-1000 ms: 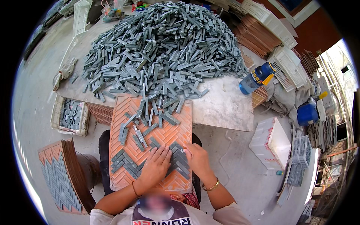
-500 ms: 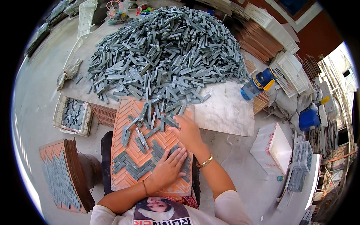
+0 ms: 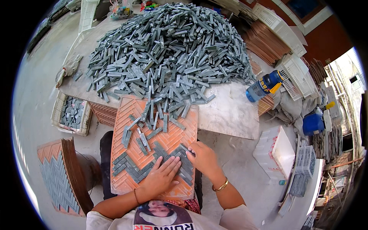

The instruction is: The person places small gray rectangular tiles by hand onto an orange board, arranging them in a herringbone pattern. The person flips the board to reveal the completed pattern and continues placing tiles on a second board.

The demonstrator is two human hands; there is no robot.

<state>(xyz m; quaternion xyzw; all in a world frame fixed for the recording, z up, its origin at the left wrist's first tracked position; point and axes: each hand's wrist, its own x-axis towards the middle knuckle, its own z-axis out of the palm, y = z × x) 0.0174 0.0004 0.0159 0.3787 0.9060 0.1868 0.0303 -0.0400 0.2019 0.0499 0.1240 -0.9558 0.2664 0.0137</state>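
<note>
An orange herringbone-grooved tray (image 3: 128, 109) lies across my lap, partly filled with grey stone strips (image 3: 132, 168) set in a zigzag. My left hand (image 3: 164, 174) rests flat on the laid strips, fingers stretched out together. At the tray's right edge, my right hand (image 3: 206, 159) is closed in a pinch on a small grey stone strip (image 3: 184, 147), mostly covered by the fingers. Several loose strips (image 3: 154, 133) are scattered over the upper part of the tray, beyond both hands.
A large heap of grey strips (image 3: 172, 50) covers the table (image 3: 230, 115) ahead. A blue bottle (image 3: 264, 86) stands to its right. On the left are a crate of stone pieces (image 3: 71, 115) and a stack of filled trays (image 3: 61, 176). A white foam box (image 3: 274, 151) sits right.
My right hand has come back from the loose strips toward me, to the tray's right edge, with a strip in its fingers. My left hand has shifted slightly left, still flat.
</note>
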